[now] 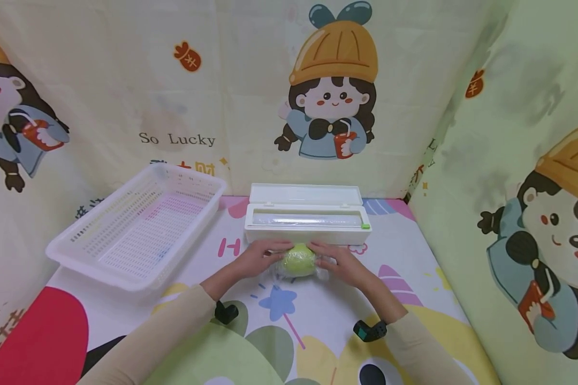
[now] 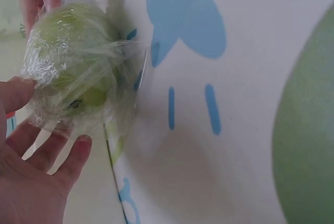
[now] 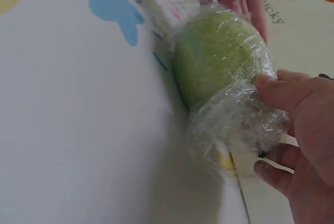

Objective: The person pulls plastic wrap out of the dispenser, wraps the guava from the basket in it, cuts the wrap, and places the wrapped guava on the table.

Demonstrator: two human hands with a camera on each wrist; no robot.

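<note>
A round green fruit [image 1: 299,260] wrapped in clear cling film [image 2: 112,62] is at the middle of the table, just in front of a white cling film box. My left hand [image 1: 260,260] holds its left end, the thumb on the film and the fingers spread underneath. On the opposite end, my right hand [image 1: 345,264] pinches the bunched film [image 3: 235,119] between thumb and fingers. Loose folds of film stick out at both ends of the fruit. Behind it, the cling film box [image 1: 308,235] stands with its lid [image 1: 305,194] raised and a shiny roll [image 1: 308,220] inside.
To the left stands a white perforated plastic basket [image 1: 139,230]. The table [image 1: 327,305] wears a cloth printed with cartoon shapes. Patterned fabric walls [image 1: 250,96] close in the back and sides. A green slider [image 1: 365,226] sits at the box's right front edge.
</note>
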